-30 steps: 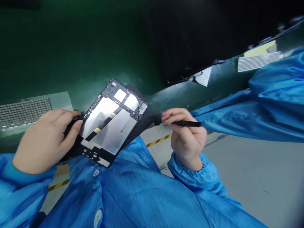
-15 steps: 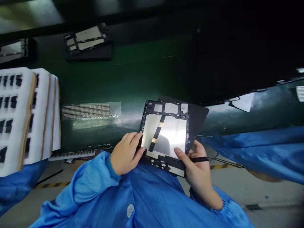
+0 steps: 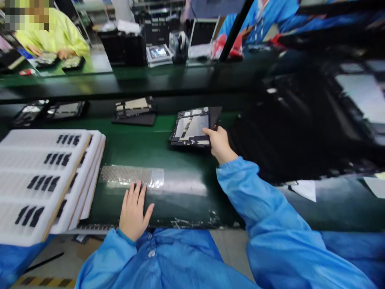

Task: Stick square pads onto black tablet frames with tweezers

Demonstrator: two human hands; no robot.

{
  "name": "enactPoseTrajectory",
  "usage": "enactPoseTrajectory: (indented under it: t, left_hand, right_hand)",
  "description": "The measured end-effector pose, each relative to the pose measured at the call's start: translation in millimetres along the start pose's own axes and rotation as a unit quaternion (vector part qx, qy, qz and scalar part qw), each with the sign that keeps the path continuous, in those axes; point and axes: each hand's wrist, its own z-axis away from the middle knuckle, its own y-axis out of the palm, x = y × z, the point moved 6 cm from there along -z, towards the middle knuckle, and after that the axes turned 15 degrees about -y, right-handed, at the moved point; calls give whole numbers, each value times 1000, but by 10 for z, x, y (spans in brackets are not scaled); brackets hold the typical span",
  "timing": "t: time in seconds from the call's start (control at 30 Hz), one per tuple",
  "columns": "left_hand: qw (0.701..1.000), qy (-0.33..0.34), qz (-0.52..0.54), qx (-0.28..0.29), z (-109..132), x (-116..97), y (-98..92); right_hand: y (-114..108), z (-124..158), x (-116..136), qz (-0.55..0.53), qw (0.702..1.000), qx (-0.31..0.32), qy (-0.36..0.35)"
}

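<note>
My right hand reaches across the green bench and grips the right edge of a tablet frame, its thumb on top and its other fingers mostly hidden. The frame has a black border, a silvery plate and a dark slanted strip with pale bands. A dark flat panel sticks out beneath its right side. My left hand lies flat on the bench with fingers spread and holds nothing. Its fingertips meet the lower edge of a clear sheet with rows of small pieces.
White foam trays with black parts stand stacked at the left. Other tablet frames lie along the back. A large dark stack fills the right. Beyond the ledge, a person in yellow handles devices.
My right hand has carried the tablet frame forward from near my body to the back of the bench. My left hand has let go and moved left to the bench. The view has tilted up.
</note>
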Motion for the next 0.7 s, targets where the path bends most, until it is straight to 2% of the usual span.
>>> enactPoseTrajectory:
  t: [0.07, 0.13, 0.23, 0.3, 0.33, 0.4, 0.53, 0.6, 0.7]
  left_hand:
    - [1000, 9, -16, -20, 17, 6, 45]
    - [999, 14, -30, -33, 45, 6, 62]
    - [998, 19, -43, -45, 86, 1, 66]
    - [997, 21, -43, -56, 117, 10, 75]
    - [997, 22, -40, -65, 139, 20, 81]
    - [996, 17, -30, -88, 188, 54, 93]
    - [993, 15, 15, -120, 171, 85, 130]
    - [991, 38, 43, -124, 3, 62, 163]
    - [988, 80, 71, -109, -450, 117, 188]
  right_hand:
    - [176, -568, 124, 64, 998, 22, 20]
    - [260, -939, 234, 140, 989, 45, 31]
    - [457, -1239, 399, 253, 965, 68, 1]
    - [844, -1316, 560, 300, 946, 105, -55]
    - [1139, -1310, 665, 309, 936, 138, -94]
    - [1886, -1186, 918, 301, 909, 225, -180]
    - [3472, -609, 1493, 242, 838, 383, -304]
    - [4120, -324, 1777, 219, 814, 425, -332]
    - [4900, -86, 2177, 199, 799, 448, -349]
